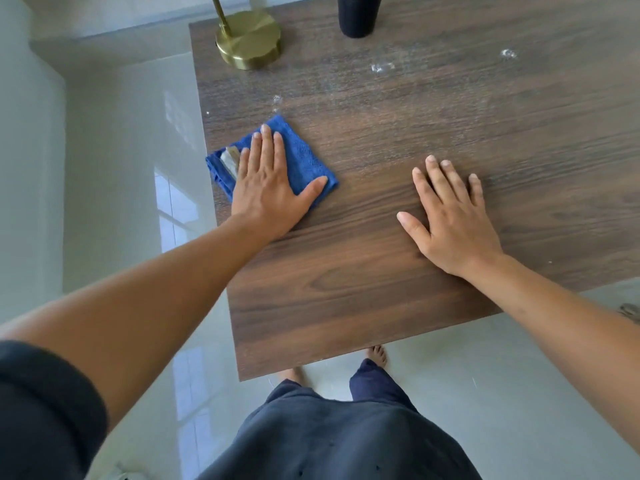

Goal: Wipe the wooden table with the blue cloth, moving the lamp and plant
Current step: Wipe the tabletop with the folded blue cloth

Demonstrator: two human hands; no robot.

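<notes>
At left centre of the frame, near the bench's left edge, we see the left hand (268,181) lying flat on the folded blue cloth (304,161), fingers together and thumb spread over its lower right corner. The hand does not clench the cloth; it pins it under the palm, and we judge this the working posture for wiping, since flat pressure keeps the whole pad against the wood. A pale label or tag (230,160) shows at the cloth's left side.

Right of centre, the right hand (453,220) rests released and empty on the bare bench (346,289), fingers splayed, well apart from the cloth. We read this as a brace that steadies the body while the other arm works.

At the upper left of the frame, the brass lamp base (248,39) stands near the bench's far left corner. At top centre stands a dark cylindrical pot (357,15), cut by the frame edge; no plant is visible above it. Neither is touched.

Whitish smears (382,67) and a dusty haze lie across the upper half of the bench, between the cloth and these two objects. The lower half looks cleaner. We judge the wiping partly done, the far zone and the footprints under lamp and pot pending.
</notes>
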